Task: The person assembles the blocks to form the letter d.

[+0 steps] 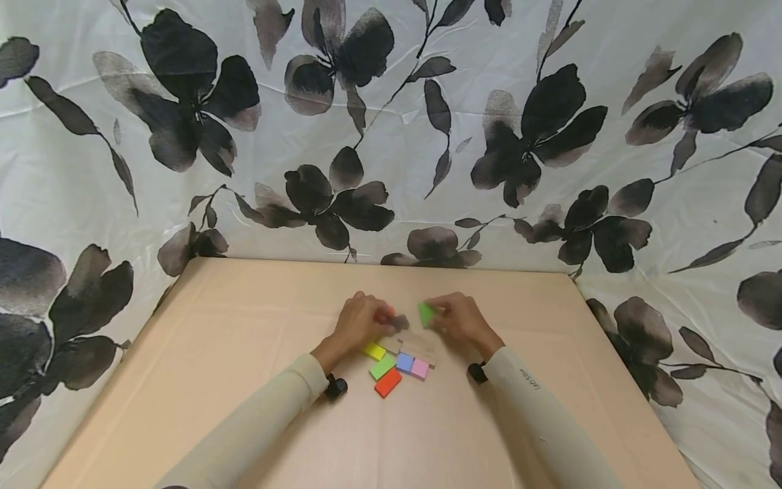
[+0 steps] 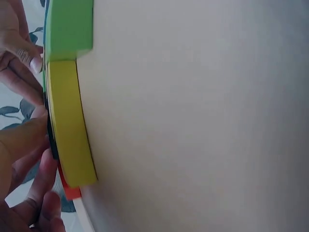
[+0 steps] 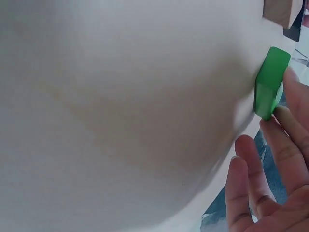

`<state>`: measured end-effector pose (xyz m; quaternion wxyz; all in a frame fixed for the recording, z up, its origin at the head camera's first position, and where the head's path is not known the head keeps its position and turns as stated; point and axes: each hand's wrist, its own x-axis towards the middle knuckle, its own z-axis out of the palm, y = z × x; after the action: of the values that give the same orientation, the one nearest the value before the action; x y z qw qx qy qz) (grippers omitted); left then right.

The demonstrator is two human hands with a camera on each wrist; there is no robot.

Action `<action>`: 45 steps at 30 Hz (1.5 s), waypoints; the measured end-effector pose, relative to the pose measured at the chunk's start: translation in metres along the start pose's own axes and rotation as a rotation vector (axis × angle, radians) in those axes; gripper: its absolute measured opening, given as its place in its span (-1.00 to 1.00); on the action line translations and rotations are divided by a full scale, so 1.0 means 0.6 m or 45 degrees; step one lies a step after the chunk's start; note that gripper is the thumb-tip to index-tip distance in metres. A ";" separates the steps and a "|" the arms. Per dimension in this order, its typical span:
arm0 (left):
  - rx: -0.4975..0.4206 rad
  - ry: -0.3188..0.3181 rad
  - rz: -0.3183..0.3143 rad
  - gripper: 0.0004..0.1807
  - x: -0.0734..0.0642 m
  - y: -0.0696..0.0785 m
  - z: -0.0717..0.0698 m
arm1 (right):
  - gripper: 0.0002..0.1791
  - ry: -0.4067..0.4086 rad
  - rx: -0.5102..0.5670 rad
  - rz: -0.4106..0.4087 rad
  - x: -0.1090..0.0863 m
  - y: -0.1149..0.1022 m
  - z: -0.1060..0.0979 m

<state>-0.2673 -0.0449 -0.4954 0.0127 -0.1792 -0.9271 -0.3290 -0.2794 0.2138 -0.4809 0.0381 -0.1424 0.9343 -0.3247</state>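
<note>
Ample room across the tabletop [image 1: 183, 380] leftward and rightward, out to its slanting side edges; less beyond the hands, toward the far edge and floral cloth [image 1: 427, 136]. Reaching forward with sleeved forearms [image 1: 244, 424] angled inward — fingers curled. Pinching a dark block [image 1: 400, 322] with the left hand [image 1: 359, 322]; gripping a green block [image 1: 425, 314] with the right hand [image 1: 461, 319], apart from the dark one. Clustered nearer the body — yellow block [image 1: 375, 351], light-green block [image 1: 382, 367], blue block [image 1: 404, 362], pink block [image 1: 419, 369], red block [image 1: 388, 383].

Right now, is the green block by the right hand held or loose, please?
Held: the wrist view shows the right hand pinching the green block.
</note>
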 end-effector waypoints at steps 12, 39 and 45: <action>0.135 0.066 -0.030 -0.80 0.041 0.032 0.039 | -0.46 0.104 -0.103 0.127 0.015 0.006 -0.007; 0.007 -0.080 -0.176 -0.50 0.035 0.093 0.084 | -0.49 0.026 -0.036 0.132 0.023 0.027 -0.022; 0.093 -0.049 -0.178 -0.48 0.028 0.106 0.097 | -0.49 -0.016 -0.023 0.072 0.024 0.026 -0.023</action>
<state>-0.2561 0.0421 -0.4998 -0.0214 -0.1198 -0.9488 -0.2914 -0.2992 0.2292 -0.4796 0.0517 -0.1182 0.9406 -0.3141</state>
